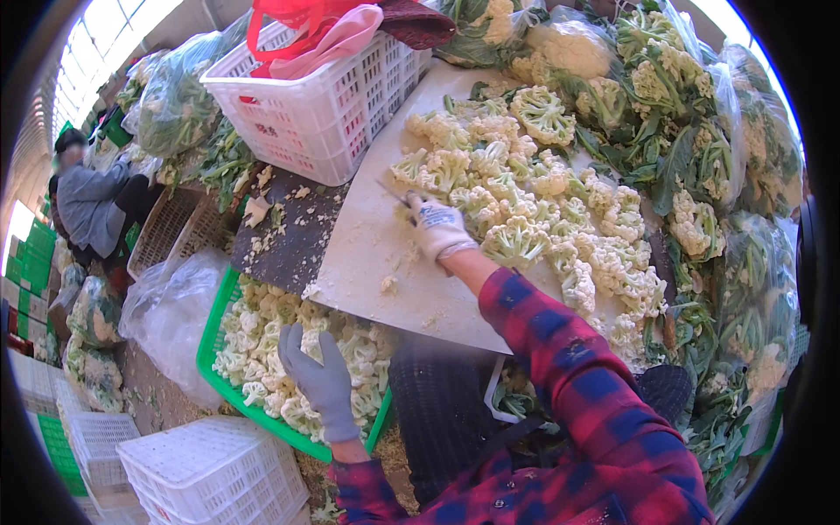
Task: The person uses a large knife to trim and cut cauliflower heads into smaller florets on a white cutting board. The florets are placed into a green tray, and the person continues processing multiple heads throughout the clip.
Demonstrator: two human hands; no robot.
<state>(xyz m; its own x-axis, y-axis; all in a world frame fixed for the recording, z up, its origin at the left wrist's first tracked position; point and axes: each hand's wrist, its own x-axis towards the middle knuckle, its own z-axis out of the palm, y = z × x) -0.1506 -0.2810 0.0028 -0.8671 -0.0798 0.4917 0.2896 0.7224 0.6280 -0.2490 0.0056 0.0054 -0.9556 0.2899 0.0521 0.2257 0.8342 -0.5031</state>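
My right hand (436, 223), in a white glove bearing print, is over the pale work board (367, 262). It grips a small knife (390, 191), whose thin blade points up and left; the handle is mostly hidden. Beside this hand, a spread of cut cauliflower pieces (518, 197) covers the board's right part. My left hand (317, 377), in a grey glove, has its fingers apart and holds nothing. It hovers above a green crate (210, 341) filled with small cauliflower florets (262, 348); whether it touches them I cannot tell.
A white crate (289, 125) with red and pink bags stands at the board's far left corner. Bagged cauliflowers (761, 275) and leaves (682, 157) crowd the right. Stacked white crates (210, 466) stand lower left, near a clear plastic bag (174, 321). Another person (92, 197) sits far left.
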